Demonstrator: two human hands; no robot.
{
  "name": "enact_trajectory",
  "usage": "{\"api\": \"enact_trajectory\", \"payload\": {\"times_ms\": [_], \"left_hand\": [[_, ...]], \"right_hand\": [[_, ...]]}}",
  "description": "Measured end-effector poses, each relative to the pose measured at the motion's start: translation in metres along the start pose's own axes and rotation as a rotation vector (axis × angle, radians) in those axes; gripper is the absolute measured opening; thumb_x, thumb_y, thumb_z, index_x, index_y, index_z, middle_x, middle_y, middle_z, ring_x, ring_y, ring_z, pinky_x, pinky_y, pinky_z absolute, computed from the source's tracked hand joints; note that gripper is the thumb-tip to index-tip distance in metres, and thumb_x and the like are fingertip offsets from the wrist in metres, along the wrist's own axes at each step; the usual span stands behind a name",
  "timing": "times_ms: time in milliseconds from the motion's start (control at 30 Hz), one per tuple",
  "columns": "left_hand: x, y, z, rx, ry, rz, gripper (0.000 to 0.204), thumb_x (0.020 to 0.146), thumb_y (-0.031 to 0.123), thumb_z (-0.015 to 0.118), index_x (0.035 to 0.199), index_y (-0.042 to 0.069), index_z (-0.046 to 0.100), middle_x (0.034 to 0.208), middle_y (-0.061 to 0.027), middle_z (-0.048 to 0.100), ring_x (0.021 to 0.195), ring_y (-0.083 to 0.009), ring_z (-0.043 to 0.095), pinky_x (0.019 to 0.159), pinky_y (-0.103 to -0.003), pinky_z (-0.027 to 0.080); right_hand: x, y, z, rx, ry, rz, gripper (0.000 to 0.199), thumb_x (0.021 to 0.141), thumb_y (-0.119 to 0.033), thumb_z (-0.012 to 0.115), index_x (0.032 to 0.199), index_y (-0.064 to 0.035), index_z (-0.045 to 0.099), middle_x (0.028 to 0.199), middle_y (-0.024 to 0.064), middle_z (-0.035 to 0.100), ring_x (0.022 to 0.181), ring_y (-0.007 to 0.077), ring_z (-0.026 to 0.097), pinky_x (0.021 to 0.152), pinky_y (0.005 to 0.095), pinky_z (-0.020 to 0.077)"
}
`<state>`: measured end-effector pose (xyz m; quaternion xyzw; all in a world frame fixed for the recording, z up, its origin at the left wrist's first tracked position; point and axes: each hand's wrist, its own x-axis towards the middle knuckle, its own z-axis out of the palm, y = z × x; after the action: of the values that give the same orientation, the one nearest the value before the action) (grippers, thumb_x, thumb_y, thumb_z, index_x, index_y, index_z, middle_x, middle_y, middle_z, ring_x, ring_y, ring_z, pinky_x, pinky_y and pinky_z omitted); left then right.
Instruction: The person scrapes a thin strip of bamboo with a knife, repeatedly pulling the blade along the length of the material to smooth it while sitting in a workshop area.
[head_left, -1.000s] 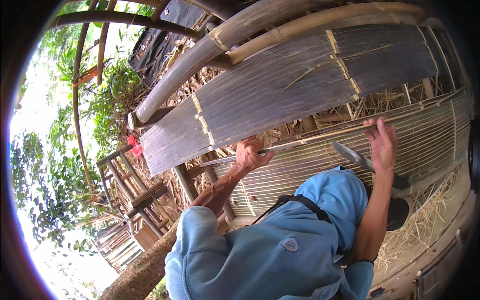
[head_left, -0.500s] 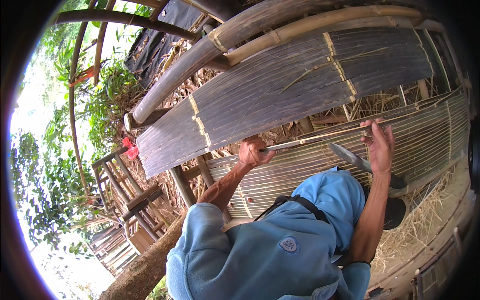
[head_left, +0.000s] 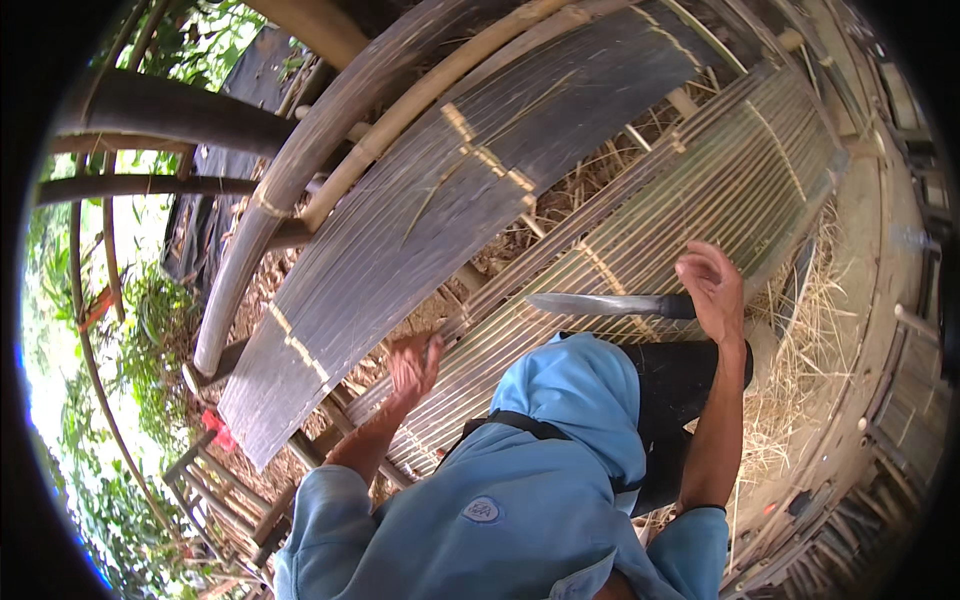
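We wear a light-blue shirt (head_left: 440, 545) with an oval chest emblem (head_left: 482, 510). Our belt (head_left: 535, 424) is black; our trousers (head_left: 675, 385) appear black.

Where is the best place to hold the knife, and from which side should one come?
I would grip the knife by its dark handle, coming from the right. The bare, pointed blade points left, while the handle lies toward the right hand, which seems to hide its far end.

Black-handled grey knife (head_left: 605, 304), pale-striped green-brown slatted mat (head_left: 690, 200), blue shirt (head_left: 430, 550)
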<state>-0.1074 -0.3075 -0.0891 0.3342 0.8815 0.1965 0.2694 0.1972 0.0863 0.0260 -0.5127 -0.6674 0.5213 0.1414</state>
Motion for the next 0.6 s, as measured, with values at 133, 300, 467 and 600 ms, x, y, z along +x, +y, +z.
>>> {"api": "enact_trajectory", "payload": {"times_ms": [133,300,467,600], "left_hand": [[-0.008,0.006,-0.004,0.186,-0.011,0.192,0.045,0.098,0.039,0.06,0.122,0.001,0.065,0.1,-0.0262,0.066,0.099,-0.0429,0.06,0.092,-0.052,0.046],[-0.012,0.054,-0.005,0.39,0.028,0.403,0.067,0.083,0.031,0.07,0.139,0.0,0.048,0.125,-0.0249,0.05,0.115,-0.041,0.045,0.1,-0.056,0.035],[0.025,0.122,0.001,0.227,0.017,0.494,0.062,0.081,0.022,0.07,0.136,0.003,0.051,0.12,-0.0231,0.05,0.112,-0.041,0.045,0.098,-0.056,0.034],[0.071,0.159,0.018,0.103,0.116,0.625,0.049,0.082,0.012,0.068,0.129,0.002,0.056,0.111,-0.0217,0.056,0.106,-0.0402,0.051,0.095,-0.054,0.039]], "right_hand": [[-0.036,0.04,-0.024,-0.44,0.056,-0.176,0.053,0.072,-0.018,0.086,0.121,-0.0095,0.066,0.106,0.0113,0.068,0.102,0.0289,0.064,0.093,0.0435,0.0496],[-0.049,0.054,-0.002,-0.806,0.029,-0.322,0.059,0.058,-0.021,0.092,0.111,-0.0153,0.068,0.115,0.006,0.059,0.117,0.0303,0.05,0.102,0.0479,0.034],[-0.038,0.066,-0.006,-0.833,-0.035,-0.235,0.054,0.06,-0.02,0.092,0.107,-0.0129,0.066,0.107,0.0067,0.058,0.113,0.0291,0.05,0.1,0.0457,0.0336],[-0.053,0.073,-0.044,-0.711,0.028,-0.311,0.05,0.061,-0.018,0.09,0.101,-0.0115,0.061,0.096,0.0107,0.063,0.101,0.0331,0.058,0.096,0.0452,0.038]]}}
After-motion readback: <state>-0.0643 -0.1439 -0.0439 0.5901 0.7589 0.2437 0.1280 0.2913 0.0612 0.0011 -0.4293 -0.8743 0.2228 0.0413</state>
